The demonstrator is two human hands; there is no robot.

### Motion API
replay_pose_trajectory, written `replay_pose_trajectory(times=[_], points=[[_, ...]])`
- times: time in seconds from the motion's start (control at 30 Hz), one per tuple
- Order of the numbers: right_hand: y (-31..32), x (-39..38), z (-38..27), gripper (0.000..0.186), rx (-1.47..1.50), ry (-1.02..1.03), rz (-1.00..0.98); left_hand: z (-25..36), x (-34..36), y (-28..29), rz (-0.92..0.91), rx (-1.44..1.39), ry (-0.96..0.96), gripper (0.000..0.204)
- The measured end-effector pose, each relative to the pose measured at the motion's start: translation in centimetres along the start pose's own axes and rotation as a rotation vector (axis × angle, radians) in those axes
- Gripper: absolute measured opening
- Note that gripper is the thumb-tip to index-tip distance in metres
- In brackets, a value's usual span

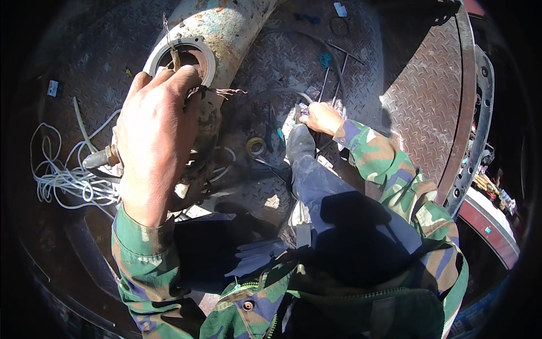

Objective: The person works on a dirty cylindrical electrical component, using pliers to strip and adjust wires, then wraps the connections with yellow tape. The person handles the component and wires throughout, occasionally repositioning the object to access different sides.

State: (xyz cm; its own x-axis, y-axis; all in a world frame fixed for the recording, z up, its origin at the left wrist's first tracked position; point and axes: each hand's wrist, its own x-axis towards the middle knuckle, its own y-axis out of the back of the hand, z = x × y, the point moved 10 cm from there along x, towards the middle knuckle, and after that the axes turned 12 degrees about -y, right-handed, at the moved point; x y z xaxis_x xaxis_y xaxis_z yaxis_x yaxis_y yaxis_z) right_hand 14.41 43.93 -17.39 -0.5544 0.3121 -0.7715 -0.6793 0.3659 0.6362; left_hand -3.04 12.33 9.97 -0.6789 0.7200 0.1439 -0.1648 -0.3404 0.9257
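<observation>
Left hand [155,124] pinches a frayed wire bundle [175,59] at the far-left pipe [240,25]; bundle's long axis points far, slightly left. Right hand [324,118] beside boot [301,142]; cannot tell its grip.

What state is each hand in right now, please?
Left hand: closed, apparently on wires, at the round opening of the pipe.
Right hand: partly closed by the boot; whether it holds anything cannot be told.

No legible lettering or numbers; markings on small blue-and-white packet [52,88] too tiny to read.
</observation>
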Motion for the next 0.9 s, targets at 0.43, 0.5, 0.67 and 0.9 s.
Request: replay_pose_trajectory(times=[0.43,0.5,0.67,0.9], points=[[-3.6,2.0,-0.7,0.06,-0.097,-0.304,-0.179,-0.5,-0.1,0.0,-0.06,-0.029,0.041,0.023],[-4.2,2.9,-0.2,0.064,-0.147,-0.39,-0.172,-0.6,-0.3,0.2,-0.076,-0.048,0.069,0.024],[-4.4,2.3,-1.1,0.065,-0.166,-0.227,-0.174,-0.2,-0.4,0.1,-0.034,-0.024,0.046,0.029],[-0.8,0.6,0.5,0.058,0.39,-0.095,0.212,-0.4,-0.5,0.5,0.013,-0.051,0.031,0.035]])
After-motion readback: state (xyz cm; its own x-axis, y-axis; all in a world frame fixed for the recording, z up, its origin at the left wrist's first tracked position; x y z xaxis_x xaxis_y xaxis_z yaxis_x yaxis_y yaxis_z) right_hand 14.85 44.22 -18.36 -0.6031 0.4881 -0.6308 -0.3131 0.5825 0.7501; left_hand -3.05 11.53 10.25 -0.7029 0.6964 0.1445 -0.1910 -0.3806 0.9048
